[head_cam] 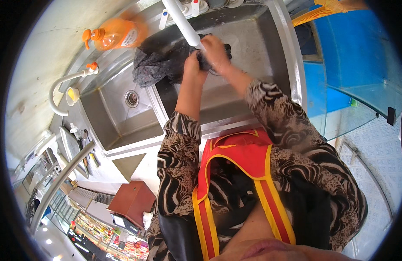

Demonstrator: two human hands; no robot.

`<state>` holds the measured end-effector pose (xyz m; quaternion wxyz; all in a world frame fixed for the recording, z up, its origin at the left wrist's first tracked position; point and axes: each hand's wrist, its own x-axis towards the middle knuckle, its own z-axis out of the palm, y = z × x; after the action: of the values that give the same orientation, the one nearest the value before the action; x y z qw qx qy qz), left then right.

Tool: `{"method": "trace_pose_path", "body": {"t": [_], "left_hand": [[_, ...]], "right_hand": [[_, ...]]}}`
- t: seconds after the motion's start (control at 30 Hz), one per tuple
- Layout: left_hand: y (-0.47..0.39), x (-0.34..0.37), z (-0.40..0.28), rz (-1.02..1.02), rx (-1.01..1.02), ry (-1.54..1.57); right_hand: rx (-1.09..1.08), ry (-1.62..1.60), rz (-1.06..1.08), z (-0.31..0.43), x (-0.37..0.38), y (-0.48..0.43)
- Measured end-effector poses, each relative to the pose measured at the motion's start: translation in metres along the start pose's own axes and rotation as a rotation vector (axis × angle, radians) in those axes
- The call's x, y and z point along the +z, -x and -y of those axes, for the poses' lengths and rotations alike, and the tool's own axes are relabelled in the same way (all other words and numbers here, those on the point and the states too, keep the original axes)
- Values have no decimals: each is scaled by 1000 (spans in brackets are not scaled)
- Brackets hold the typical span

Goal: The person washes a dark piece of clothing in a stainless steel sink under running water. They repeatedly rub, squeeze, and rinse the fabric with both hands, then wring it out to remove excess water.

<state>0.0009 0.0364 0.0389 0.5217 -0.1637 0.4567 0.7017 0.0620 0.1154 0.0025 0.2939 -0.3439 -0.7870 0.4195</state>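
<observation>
Under the white tap spout (184, 26), both my hands grip a dark wet cloth over the right basin of a stainless steel sink (250, 62). My left hand (195, 67) holds it from the near left side, the fingers partly hidden by the cloth. My right hand (215, 52) closes on it from the right, close beside the spout's end. Water appears to run at the spout's mouth. A dark grey speckled cloth (150, 68) drapes over the divider between the basins; whether it is one piece with the cloth in my hands, I cannot tell.
An orange pump bottle (117, 34) stands behind the sink at the left. A curved white tap (70, 76) and a small cup with something yellow (72, 96) are beside the left basin (119, 107). Knives (86, 156) lie further left. Glass panels (357, 98) are at the right.
</observation>
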Motion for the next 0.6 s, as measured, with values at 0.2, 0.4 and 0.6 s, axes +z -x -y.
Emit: {"method": "trace_pose_path", "body": {"t": [0.2, 0.4, 0.6], "left_hand": [[61, 31, -62, 349, 34, -388], [65, 8, -88, 358, 123, -374], [23, -65, -70, -48, 207, -609]], "right_hand": [[78, 88, 580, -28, -73, -23], [443, -368, 703, -25, -55, -37], [375, -535, 719, 52, -95, -43]]}}
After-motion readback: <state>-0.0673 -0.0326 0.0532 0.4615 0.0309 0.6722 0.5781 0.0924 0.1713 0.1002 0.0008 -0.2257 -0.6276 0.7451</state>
